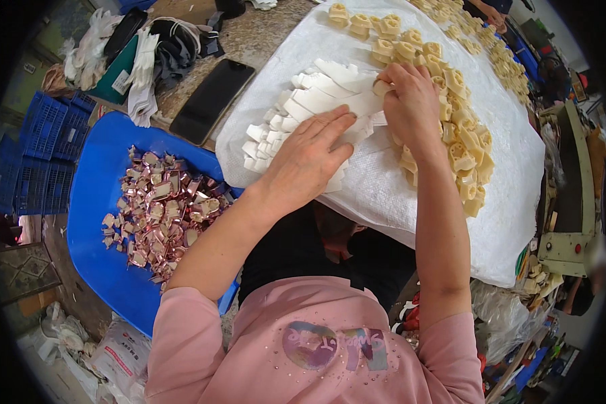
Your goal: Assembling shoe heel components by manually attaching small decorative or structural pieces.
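A fan of thin white strips lies overlapping on a white woven sheet in front of me. My left hand rests flat on the strips with its fingers stretched out. Just right of it, my right hand is closed, thumb and fingers pinching a small cream curled piece at the strips' right end. The fingers partly hide that piece. Many similar cream curled pieces are heaped beside and beyond my right hand, with a few more at the far edge of the sheet.
A blue tub at the left holds shiny pink pieces with pale faces. Between tub and sheet lies a black phone. Gloves and dark cloths fill a green box at the far left. Another person's hand shows at the far right.
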Demonstrator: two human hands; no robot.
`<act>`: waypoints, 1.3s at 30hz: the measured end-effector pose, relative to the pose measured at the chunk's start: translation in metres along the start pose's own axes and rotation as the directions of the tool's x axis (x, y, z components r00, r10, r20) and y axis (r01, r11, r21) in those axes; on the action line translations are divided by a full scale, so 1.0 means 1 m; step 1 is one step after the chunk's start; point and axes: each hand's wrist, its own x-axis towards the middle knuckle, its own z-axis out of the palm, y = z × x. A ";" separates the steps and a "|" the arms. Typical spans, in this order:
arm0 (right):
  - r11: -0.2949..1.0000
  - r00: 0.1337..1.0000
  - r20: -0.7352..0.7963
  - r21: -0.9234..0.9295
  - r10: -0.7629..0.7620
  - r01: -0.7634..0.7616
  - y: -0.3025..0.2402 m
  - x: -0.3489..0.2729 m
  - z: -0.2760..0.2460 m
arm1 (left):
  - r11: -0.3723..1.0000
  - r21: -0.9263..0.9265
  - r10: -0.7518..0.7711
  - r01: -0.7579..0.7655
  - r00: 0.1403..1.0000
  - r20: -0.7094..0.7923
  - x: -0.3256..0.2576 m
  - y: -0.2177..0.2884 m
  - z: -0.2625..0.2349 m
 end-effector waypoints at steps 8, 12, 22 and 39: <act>0.760 0.906 0.334 0.507 0.261 -0.406 0.004 0.009 -0.004 | 0.999 -0.046 0.021 -0.021 1.000 -0.018 -0.004 -0.004 0.000; 0.998 0.996 -0.061 0.020 -0.058 0.059 -0.001 0.009 0.004 | 0.999 -0.049 0.006 -0.007 1.000 -0.025 -0.005 -0.007 0.000; 0.814 0.981 -0.186 0.578 0.055 0.064 0.037 0.020 -0.071 | 0.995 -0.067 -0.074 0.079 0.995 0.071 0.001 -0.001 -0.012; 0.993 0.955 -0.269 0.025 0.122 -0.119 0.060 -0.157 -0.040 | -0.386 -0.810 -0.499 0.442 0.638 0.586 -0.015 0.075 0.038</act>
